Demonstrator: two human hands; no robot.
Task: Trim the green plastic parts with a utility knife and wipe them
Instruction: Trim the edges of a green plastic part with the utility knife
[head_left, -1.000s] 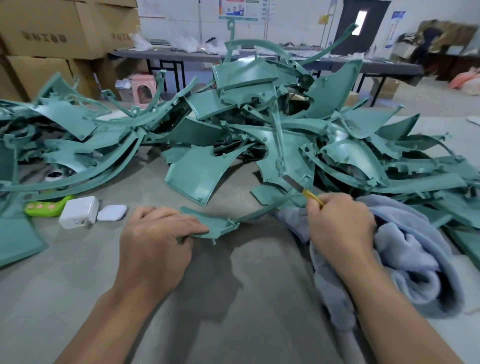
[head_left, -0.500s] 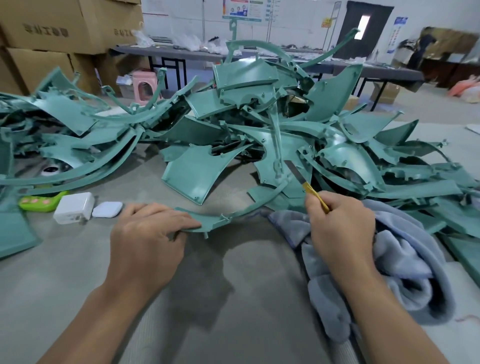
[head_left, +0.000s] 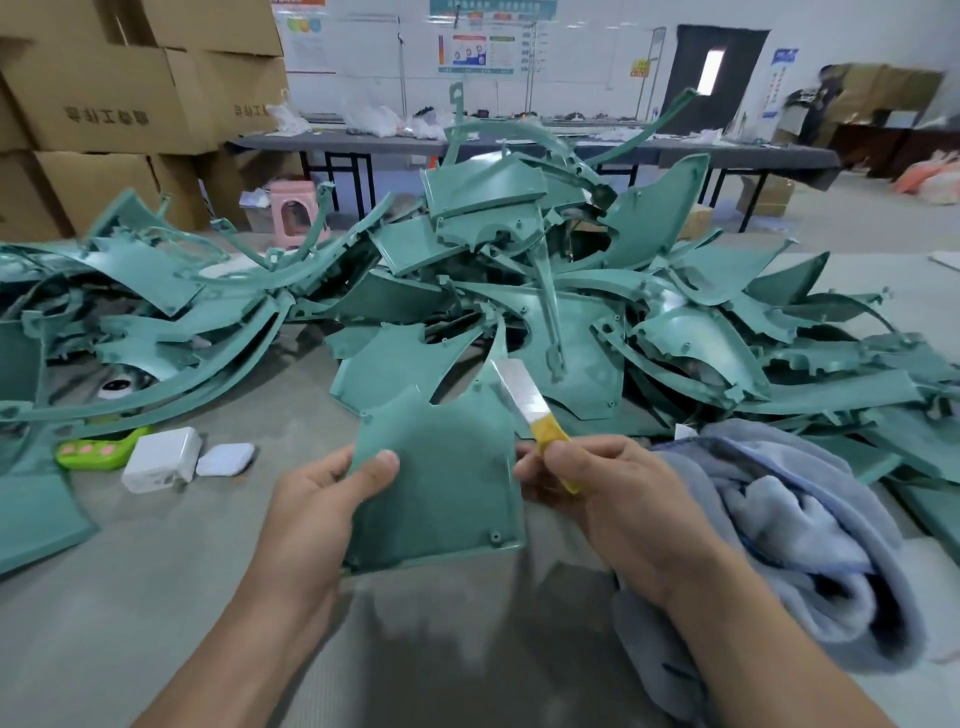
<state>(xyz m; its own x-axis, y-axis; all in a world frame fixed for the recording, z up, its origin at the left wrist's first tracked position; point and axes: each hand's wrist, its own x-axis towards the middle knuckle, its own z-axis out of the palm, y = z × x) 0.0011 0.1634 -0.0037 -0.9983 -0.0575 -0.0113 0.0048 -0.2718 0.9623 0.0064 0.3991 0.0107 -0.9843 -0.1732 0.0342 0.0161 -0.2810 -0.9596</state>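
My left hand (head_left: 317, 509) holds a flat green plastic part (head_left: 447, 478) upright above the table, thumb on its face near the left edge. My right hand (head_left: 608, 493) grips a utility knife (head_left: 530, 410) by its yellow handle. The bare blade points up and to the left along the part's right edge. A large heap of green plastic parts (head_left: 519, 291) covers the table behind. A blue-grey cloth (head_left: 789, 530) lies bunched under my right forearm.
A green remote (head_left: 98, 449), a white charger block (head_left: 161, 460) and a small white case (head_left: 226, 460) lie on the grey table (head_left: 156, 597) at the left. Cardboard boxes (head_left: 104, 114) stack at the back left. A long dark table (head_left: 519, 145) stands behind.
My left hand has lifted the green part off the table and turned it upright. My right hand has brought the knife left and up to the part's right edge.
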